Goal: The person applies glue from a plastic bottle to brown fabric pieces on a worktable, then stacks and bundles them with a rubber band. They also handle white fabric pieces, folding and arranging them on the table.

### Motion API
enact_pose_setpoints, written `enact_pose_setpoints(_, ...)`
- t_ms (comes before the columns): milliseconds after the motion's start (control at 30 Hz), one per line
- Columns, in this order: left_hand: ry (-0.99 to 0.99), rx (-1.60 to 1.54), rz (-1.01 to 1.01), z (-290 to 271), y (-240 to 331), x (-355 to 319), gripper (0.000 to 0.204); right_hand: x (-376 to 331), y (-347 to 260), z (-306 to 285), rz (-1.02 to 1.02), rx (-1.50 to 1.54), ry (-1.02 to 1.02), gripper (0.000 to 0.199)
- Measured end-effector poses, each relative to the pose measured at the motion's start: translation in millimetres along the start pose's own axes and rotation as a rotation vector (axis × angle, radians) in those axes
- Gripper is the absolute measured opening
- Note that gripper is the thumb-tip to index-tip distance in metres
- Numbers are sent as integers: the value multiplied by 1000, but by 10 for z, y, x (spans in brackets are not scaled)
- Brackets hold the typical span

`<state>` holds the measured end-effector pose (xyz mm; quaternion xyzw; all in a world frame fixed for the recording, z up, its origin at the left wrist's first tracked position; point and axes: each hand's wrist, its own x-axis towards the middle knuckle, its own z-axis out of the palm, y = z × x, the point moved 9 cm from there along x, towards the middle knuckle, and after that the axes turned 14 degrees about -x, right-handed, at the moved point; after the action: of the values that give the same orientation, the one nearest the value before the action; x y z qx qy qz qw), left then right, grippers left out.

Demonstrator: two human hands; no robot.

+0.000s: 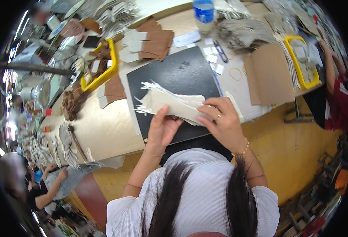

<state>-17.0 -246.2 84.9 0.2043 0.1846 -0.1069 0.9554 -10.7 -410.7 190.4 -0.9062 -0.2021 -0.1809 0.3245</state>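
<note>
A stack of off-white cut pieces (168, 103), thin and flat with frayed-looking strips at the left end, is held just above a black board (174, 71). My left hand (162, 128) grips the stack from below, thumb on top and fingers underneath. At the stack's right end, my right hand (221, 120) pinches the edges between thumb and fingers, where the pieces fan apart slightly. The material of the pieces cannot be made out for certain. Beyond the board lie brown and pale grey cut pieces (150, 43) in overlapping piles.
Yellow baskets (114, 67) stand at left and right, with a brown cardboard piece (270, 75) near the right one. Toward the back are a blue-labelled bottle (203, 15), small white tags (211, 58), thread snips (221, 51) and grey stacks (245, 33). Other people work at both sides.
</note>
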Motion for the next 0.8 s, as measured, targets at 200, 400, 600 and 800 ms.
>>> enact_pose_setpoints(200,-373,17,128,103,261,-185,56,399,-221,615,-64,161,-408,48)
enact_pose_setpoints(400,-95,234,235,-189,460,-11,69,519,-446,419,-449,2,36,56)
enact_pose_setpoints(600,-144,-385,-454,-145,-34,-45,67,409,-484,820,-517,-131,-150,51)
enact_pose_setpoints(800,-212,-45,-288,-239,-1,60,75,508,-197,765,-257,83,-131,31)
